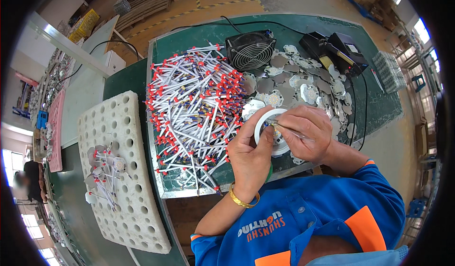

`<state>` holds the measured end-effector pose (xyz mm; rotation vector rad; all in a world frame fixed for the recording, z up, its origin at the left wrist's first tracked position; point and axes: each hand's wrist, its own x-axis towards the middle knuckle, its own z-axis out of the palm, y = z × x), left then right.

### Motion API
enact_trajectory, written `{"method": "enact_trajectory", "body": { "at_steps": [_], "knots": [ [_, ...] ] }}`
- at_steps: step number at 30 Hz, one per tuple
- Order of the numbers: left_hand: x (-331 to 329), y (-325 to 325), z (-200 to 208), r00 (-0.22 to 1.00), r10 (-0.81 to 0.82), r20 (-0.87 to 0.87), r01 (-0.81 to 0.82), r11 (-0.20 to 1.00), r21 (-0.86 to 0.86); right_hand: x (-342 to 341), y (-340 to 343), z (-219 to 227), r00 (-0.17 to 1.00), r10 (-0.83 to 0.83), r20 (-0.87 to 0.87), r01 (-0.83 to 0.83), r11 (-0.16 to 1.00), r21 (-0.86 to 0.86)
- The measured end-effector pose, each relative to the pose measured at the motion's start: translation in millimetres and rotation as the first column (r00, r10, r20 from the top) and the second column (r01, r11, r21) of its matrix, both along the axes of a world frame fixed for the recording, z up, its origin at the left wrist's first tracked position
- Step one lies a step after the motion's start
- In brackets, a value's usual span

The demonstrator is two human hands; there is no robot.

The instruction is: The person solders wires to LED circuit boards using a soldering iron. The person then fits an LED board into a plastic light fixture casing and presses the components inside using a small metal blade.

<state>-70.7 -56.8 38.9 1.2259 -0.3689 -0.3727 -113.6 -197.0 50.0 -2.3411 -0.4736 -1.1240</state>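
My left hand (250, 159), a gold bracelet at its wrist, grips a white round lamp housing (259, 126) by its side, thumb reaching over the rim. Inside the ring a small part of a board with yellowish dots shows; the fingers hide the rest. My right hand (310, 129) pinches a thin metal tool (295, 132) that looks like tweezers, its tip over the housing's opening. Just left of my hands lies a large heap of white sleeved wires (194, 105) with red ends. Beyond them spread many flat metal LED boards (310, 94).
A black fan (251, 50) stands at the table's far side. Right of it sits a black soldering station (348, 52) with an iron (340, 52) and cables. A white foam board with holes (132, 199) carries wired boards at left. Metal racks (388, 71) stand far right.
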Motion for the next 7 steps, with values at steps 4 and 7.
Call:
{"method": "enact_trajectory", "body": {
  "at_steps": [4,7],
  "knots": [
    [-0.7,0.8,-1.5,1.0,0.011,-0.007,-0.011,0.999,-0.031,0.5,-1.1,1.6,1.0,0.022,-0.003,-0.022,1.0,0.001],
    [-0.3,3.6,-2.5,0.999,-0.005,0.036,0.003,0.999,0.05,-0.5,-0.7,5.2,0.999,0.034,-0.038,-0.034,0.999,0.007]
  ]
}}
